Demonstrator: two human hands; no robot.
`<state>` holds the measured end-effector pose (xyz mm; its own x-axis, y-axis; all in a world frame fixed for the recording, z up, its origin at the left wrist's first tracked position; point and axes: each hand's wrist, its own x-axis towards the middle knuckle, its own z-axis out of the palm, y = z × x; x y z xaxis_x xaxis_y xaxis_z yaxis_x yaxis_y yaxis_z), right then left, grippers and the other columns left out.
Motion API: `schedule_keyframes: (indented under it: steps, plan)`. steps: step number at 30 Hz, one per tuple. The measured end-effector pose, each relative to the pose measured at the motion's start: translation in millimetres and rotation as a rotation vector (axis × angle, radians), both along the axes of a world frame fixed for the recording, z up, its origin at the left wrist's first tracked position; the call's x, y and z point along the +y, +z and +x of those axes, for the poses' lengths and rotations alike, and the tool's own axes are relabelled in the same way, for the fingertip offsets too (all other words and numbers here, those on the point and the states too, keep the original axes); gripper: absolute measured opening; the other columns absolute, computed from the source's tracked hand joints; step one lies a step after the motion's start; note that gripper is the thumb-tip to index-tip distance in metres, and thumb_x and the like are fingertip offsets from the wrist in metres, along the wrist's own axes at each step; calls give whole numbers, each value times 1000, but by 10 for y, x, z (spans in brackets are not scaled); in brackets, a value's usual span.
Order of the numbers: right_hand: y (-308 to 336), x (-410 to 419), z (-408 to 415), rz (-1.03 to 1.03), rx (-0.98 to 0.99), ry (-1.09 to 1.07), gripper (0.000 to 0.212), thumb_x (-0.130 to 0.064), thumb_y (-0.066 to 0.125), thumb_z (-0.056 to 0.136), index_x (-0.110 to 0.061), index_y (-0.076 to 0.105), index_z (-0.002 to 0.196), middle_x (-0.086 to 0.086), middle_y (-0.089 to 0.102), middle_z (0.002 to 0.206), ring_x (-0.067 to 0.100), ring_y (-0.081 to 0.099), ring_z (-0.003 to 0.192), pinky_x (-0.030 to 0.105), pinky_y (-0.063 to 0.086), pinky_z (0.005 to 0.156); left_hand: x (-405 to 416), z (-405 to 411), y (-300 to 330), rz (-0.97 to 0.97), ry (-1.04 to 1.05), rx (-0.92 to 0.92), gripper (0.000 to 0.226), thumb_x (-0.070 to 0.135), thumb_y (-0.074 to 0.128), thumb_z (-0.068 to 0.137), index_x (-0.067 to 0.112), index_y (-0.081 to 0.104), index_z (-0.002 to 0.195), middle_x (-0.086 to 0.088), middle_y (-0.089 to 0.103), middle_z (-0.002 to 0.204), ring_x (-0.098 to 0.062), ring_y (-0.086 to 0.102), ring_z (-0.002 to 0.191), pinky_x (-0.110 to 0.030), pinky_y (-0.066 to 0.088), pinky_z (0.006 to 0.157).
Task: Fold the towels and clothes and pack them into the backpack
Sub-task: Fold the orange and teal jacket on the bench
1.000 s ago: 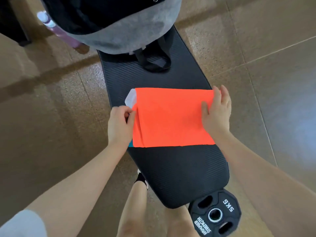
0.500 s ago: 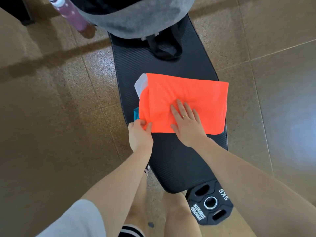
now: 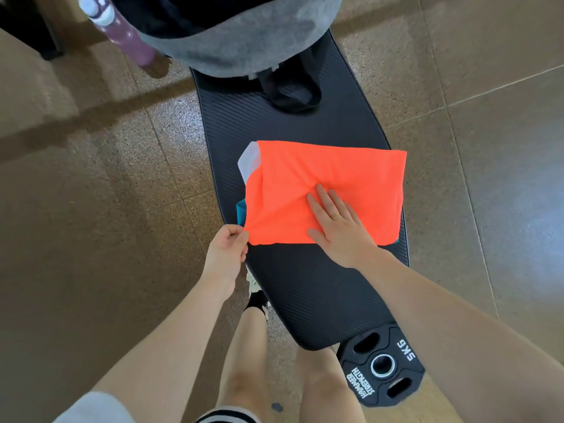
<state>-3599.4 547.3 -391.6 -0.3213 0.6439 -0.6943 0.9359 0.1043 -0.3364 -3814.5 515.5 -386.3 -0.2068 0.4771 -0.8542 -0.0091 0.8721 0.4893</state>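
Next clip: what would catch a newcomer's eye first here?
The orange cloth, bright on the black bench at mid-frame. The right hand presses flat on it while the left hand pinches its near left corner. Beyond it, a grey backpack sits at the bench's far end.
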Motion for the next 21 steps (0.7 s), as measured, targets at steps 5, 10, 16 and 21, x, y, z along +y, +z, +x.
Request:
schedule_keyframes:
  steps: [5,10,16,21]
  plan:
    - [31,-15,29,26,93,-60,57,-35,32,100,-23,8,149,-3,-12,157,18,-6,145,34,4,118,179,209,13,173,-338,461,20,10,50,88,18,50,106,1,56,97,-16,52,84,-32,42,72]
    - [158,-152,92,257,136,-409,36,-17,44,97,-7,51,130,9,39,145,30,37,130,41,33,107,328,471,66,323,-461,597,33,25,49,94,11,48,124,-6,47,126,-24,49,110,-41,44,87]
    - [218,-352,487,304,-109,-1062,29,-13,50,93,-10,52,121,9,47,125,27,46,111,39,41,88,534,433,-100,189,-443,617,27,24,48,95,7,57,114,-9,61,113,-27,55,105,-32,40,81]
    - [126,-385,603,134,96,-1303,12,-20,53,92,-12,59,98,5,59,98,18,52,86,30,40,76,605,314,-74,151,-135,407,13,19,48,93,14,60,94,-1,61,89,-22,58,87,-34,46,81]
